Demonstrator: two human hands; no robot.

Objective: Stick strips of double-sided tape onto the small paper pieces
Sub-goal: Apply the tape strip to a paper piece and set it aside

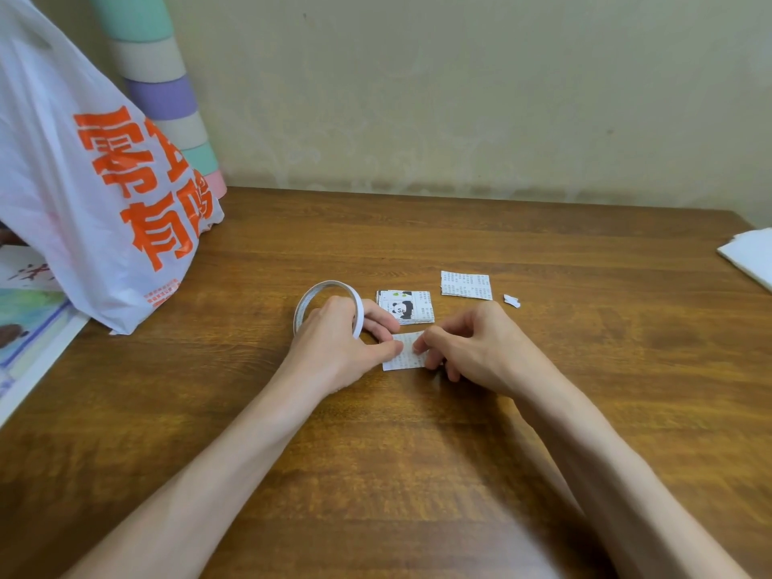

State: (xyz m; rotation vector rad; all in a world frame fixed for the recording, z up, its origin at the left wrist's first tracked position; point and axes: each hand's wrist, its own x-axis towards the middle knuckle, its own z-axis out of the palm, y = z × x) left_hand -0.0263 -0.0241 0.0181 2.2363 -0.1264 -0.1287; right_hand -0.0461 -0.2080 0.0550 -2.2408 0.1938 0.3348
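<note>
While the orange-printed plastic bag (104,194) crowds the left, a panda card stack (405,307), one printed piece (465,285) and a scrap (511,300) sit just behind my hands. Wooden table (626,328), beige wall (459,98). Left hand (338,344) curls round the tape roll (326,294); right hand (480,348) pinches the paper piece (403,357) lying between them (tape strip itself unclear).

Orange "零食有鸣", probably, on plastic bag (62,140)
</note>
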